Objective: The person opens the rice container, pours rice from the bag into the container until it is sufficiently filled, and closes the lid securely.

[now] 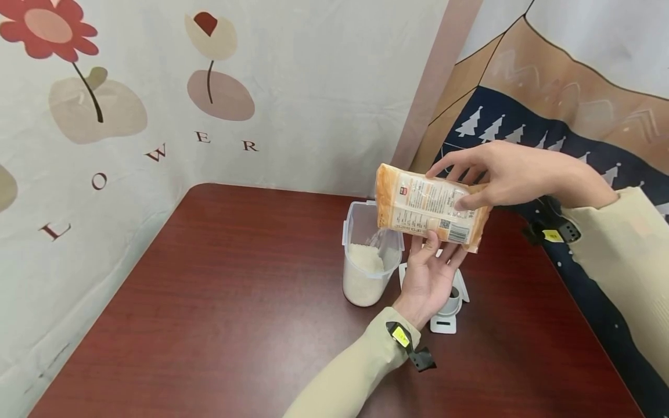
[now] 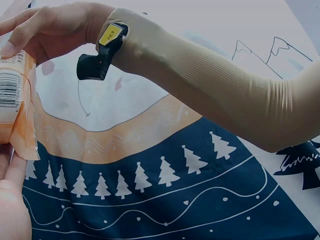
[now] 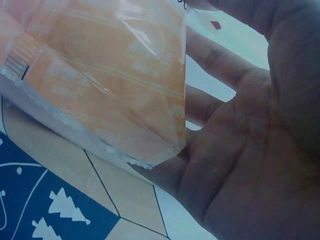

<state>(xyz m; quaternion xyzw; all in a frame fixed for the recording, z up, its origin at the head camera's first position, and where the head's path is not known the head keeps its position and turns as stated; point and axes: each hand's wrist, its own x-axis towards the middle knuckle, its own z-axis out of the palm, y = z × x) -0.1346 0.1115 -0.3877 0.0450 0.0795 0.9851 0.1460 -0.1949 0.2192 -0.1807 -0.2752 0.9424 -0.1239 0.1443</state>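
An orange packet [image 1: 428,206] with a white printed label and a barcode is held up above the table, its left end overlapping the tub's rim in the head view. My left hand [image 1: 430,284] supports it from below, thumb on the label side and fingers behind. From above, my right hand [image 1: 514,171] grips the right part, its thumb on the label and fingers over the top edge. In the right wrist view the packet's crinkled sealed edge shows, with the right palm beside it. A clear plastic tub [image 1: 370,249] of white grains [image 1: 363,284] stands just left of the left hand.
Partly hidden behind the left hand, a white scale [image 1: 443,325] with a small round cup [image 1: 452,299] on it sits on the dark red-brown table [image 1: 235,290]. A flower-printed sheet [image 1: 313,98] hangs behind, and a navy cloth with white trees [image 2: 125,182] covers the right side.
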